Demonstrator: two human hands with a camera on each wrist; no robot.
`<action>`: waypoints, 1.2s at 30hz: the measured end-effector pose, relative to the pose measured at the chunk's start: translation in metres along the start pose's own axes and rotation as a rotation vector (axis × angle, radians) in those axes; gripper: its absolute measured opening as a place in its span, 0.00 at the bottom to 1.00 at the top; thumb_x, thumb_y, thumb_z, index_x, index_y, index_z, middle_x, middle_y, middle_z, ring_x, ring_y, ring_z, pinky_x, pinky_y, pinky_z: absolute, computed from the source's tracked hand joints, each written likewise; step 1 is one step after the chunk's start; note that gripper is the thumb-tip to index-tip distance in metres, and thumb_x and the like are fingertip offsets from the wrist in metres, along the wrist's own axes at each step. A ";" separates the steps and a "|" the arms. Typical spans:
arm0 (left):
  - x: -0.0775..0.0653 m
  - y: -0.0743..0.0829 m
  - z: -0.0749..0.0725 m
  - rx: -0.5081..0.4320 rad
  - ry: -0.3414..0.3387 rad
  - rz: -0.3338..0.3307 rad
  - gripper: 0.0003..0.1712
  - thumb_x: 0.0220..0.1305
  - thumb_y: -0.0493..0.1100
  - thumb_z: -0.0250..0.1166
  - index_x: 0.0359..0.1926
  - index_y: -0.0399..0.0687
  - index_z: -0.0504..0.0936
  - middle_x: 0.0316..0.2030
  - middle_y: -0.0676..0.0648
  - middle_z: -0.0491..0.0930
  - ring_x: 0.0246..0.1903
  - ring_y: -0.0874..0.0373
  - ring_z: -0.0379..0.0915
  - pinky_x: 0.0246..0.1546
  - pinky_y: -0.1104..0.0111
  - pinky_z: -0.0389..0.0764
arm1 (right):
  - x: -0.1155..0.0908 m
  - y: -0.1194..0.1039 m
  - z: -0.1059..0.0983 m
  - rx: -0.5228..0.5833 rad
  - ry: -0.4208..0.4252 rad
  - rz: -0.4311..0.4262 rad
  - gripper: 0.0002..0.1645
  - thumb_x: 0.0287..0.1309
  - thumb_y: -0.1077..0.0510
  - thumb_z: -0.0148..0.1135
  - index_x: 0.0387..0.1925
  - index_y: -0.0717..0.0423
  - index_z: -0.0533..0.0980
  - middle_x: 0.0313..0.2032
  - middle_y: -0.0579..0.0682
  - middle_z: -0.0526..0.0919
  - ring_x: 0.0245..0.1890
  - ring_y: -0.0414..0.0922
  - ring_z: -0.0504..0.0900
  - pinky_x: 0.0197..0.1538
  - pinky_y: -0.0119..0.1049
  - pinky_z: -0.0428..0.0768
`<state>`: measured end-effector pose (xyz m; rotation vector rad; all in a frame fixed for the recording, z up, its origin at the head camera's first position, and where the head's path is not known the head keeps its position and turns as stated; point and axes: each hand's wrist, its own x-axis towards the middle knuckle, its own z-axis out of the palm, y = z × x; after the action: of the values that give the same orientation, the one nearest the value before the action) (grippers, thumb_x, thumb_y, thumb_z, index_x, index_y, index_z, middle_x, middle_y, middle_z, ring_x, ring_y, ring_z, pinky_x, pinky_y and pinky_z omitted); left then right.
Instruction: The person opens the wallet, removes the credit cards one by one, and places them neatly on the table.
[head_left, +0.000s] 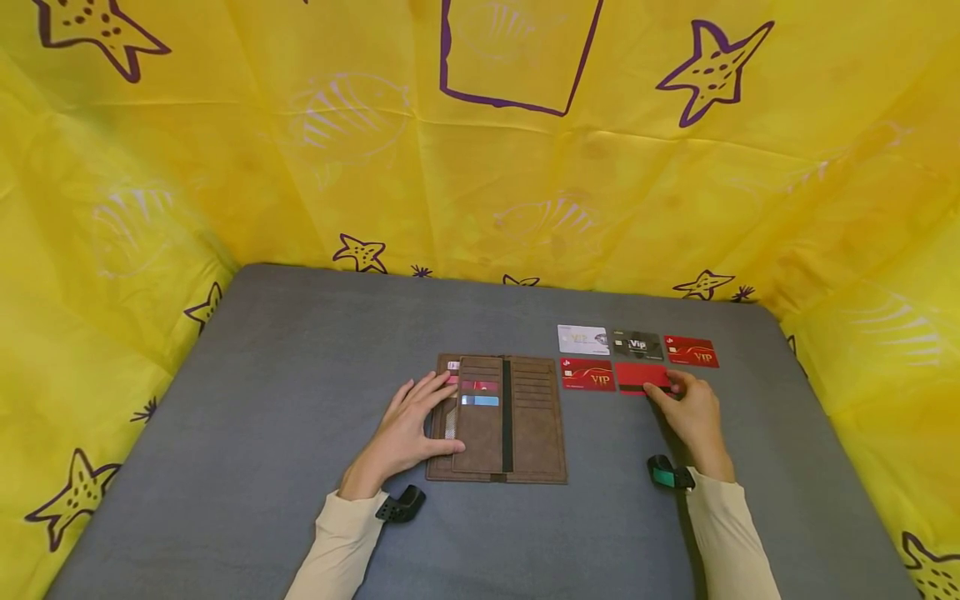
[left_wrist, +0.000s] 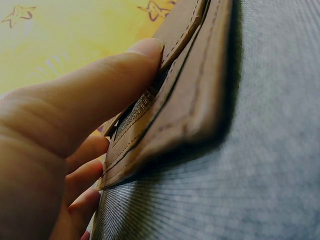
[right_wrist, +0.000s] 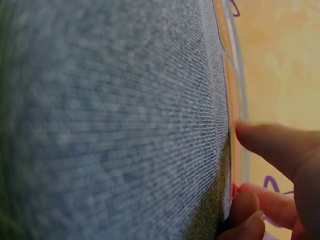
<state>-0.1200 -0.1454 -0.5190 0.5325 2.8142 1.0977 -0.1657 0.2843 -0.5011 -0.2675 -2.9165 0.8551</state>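
An unfolded brown wallet (head_left: pixel 534 433) lies on the grey table, with a red card (head_left: pixel 480 386) and a blue card (head_left: pixel 480 401) showing in slots of its inner leaf. My left hand (head_left: pixel 408 429) rests on its left side, fingers extended over the slots and thumb (left_wrist: pixel 120 75) on the leaf's edge. To the right, my right hand (head_left: pixel 692 412) pinches a red card with a dark stripe (head_left: pixel 633 377) at its lower right corner. That card lies face down or nearly flat, beside a red VIP card (head_left: pixel 587 375).
Behind these, a silver card (head_left: pixel 582 339), a black VIP card (head_left: pixel 637 344) and another red VIP card (head_left: pixel 691 351) form a row. Yellow cloth (head_left: pixel 450 183) with sea-creature drawings encloses the table (head_left: pixel 247 400) at the back and sides.
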 end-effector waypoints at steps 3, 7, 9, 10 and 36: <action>0.000 0.000 0.000 0.002 -0.001 -0.002 0.52 0.46 0.57 0.79 0.70 0.44 0.70 0.75 0.44 0.61 0.76 0.44 0.50 0.75 0.43 0.45 | 0.000 -0.001 0.000 -0.010 -0.013 -0.004 0.37 0.57 0.48 0.69 0.58 0.73 0.74 0.38 0.67 0.78 0.40 0.60 0.73 0.45 0.52 0.70; 0.000 0.001 0.000 0.000 -0.004 -0.004 0.52 0.46 0.57 0.79 0.70 0.44 0.70 0.75 0.44 0.61 0.76 0.44 0.50 0.75 0.43 0.45 | 0.000 -0.002 0.000 -0.019 -0.010 -0.008 0.37 0.57 0.48 0.70 0.57 0.73 0.74 0.36 0.66 0.78 0.39 0.59 0.73 0.43 0.49 0.69; 0.000 0.001 -0.001 -0.001 -0.006 -0.006 0.52 0.46 0.57 0.79 0.70 0.44 0.70 0.75 0.44 0.61 0.76 0.44 0.50 0.75 0.43 0.44 | 0.000 -0.003 -0.001 -0.023 -0.005 -0.002 0.37 0.57 0.48 0.70 0.57 0.73 0.75 0.35 0.66 0.77 0.39 0.58 0.72 0.42 0.48 0.69; 0.000 0.001 -0.001 -0.003 -0.008 -0.007 0.52 0.46 0.57 0.79 0.70 0.44 0.70 0.75 0.44 0.61 0.76 0.44 0.50 0.75 0.43 0.44 | 0.000 -0.003 -0.001 -0.025 -0.003 0.000 0.37 0.57 0.48 0.70 0.57 0.73 0.75 0.35 0.65 0.77 0.38 0.58 0.72 0.42 0.47 0.69; 0.000 0.002 -0.001 -0.002 -0.003 -0.006 0.52 0.46 0.57 0.79 0.70 0.44 0.70 0.75 0.45 0.61 0.76 0.44 0.51 0.75 0.43 0.45 | -0.001 -0.003 0.000 -0.007 0.012 0.031 0.37 0.58 0.47 0.69 0.58 0.73 0.74 0.37 0.66 0.77 0.41 0.60 0.72 0.45 0.52 0.70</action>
<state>-0.1197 -0.1446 -0.5171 0.5248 2.8100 1.0973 -0.1649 0.2819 -0.4994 -0.3178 -2.9121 0.8449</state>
